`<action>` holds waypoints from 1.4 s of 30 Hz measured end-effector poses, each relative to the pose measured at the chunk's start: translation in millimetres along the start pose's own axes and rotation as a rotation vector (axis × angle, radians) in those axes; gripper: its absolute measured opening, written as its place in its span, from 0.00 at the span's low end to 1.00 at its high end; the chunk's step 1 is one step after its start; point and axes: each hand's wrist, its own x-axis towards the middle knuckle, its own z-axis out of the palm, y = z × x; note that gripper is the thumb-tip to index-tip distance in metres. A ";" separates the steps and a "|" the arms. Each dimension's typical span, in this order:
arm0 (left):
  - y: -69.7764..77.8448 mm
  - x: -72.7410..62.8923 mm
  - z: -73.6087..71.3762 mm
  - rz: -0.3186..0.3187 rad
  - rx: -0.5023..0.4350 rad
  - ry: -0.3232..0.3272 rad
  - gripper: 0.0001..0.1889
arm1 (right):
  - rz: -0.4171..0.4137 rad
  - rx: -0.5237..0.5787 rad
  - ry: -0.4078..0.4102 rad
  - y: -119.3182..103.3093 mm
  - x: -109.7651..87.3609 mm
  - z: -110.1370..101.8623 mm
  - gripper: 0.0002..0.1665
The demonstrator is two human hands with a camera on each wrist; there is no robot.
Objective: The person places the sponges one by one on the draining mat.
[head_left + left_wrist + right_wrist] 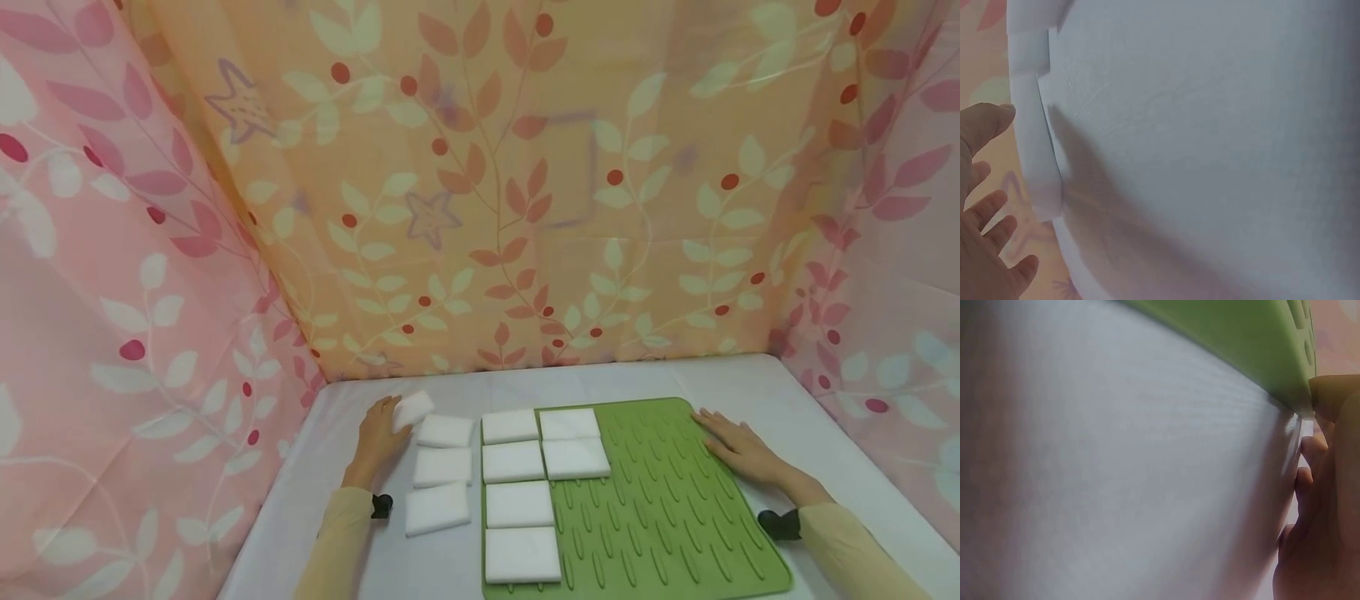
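Observation:
A white sponge-like block (414,409) lies tilted at the far left of the white table. My left hand (381,437) is right beside it, thumb near its front side and fingers at its left end. In the left wrist view, the left hand (988,219) has its fingers spread, with the thumb close to the block (1038,150); contact is hard to tell. My right hand (746,450) rests, fingers extended, at the upper right edge of a green ridged mat (660,492). In the right wrist view, its thumb is at the mat's corner (1285,375).
Three more white blocks (442,467) lie in a column between my left hand and the mat. Several others (522,554) fill the mat's left side in rows. Patterned curtains (480,208) stand behind and on both sides of the table (360,567).

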 end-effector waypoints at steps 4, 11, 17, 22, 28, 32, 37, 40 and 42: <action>-5.9 -0.1 -1.1 0.005 -0.005 0.019 0.32 | 0.001 0.000 -0.005 1.0 1.9 2.0 0.29; -13.7 -3.8 -1.6 -0.056 -0.034 -0.001 0.32 | 0.003 0.001 -0.006 4.5 3.3 6.6 0.29; -20.4 -6.0 -1.0 -0.088 -0.060 -0.028 0.32 | 0.003 -0.001 -0.008 3.1 3.9 6.0 0.29; -24.0 -6.7 -0.6 -0.120 -0.074 -0.059 0.33 | 0.006 0.000 -0.015 1.4 3.8 5.0 0.29; -25.3 -7.8 -0.4 -0.121 -0.148 -0.051 0.32 | 0.013 0.004 -0.016 0.6 2.6 4.6 0.30; -24.0 -10.1 -1.7 -0.144 -0.189 -0.047 0.33 | 0.018 0.004 -0.020 1.0 1.9 3.9 0.30; -19.3 -13.7 -6.6 -0.143 -0.199 -0.028 0.33 | 0.030 0.005 -0.028 1.6 1.3 1.9 0.30; -14.8 -13.9 -11.3 -0.133 -0.206 -0.023 0.32 | 0.032 0.003 -0.026 3.1 0.9 1.1 0.30; -12.1 -12.5 -14.0 -0.134 -0.207 -0.024 0.32 | 0.029 0.005 -0.025 4.2 0.6 0.7 0.30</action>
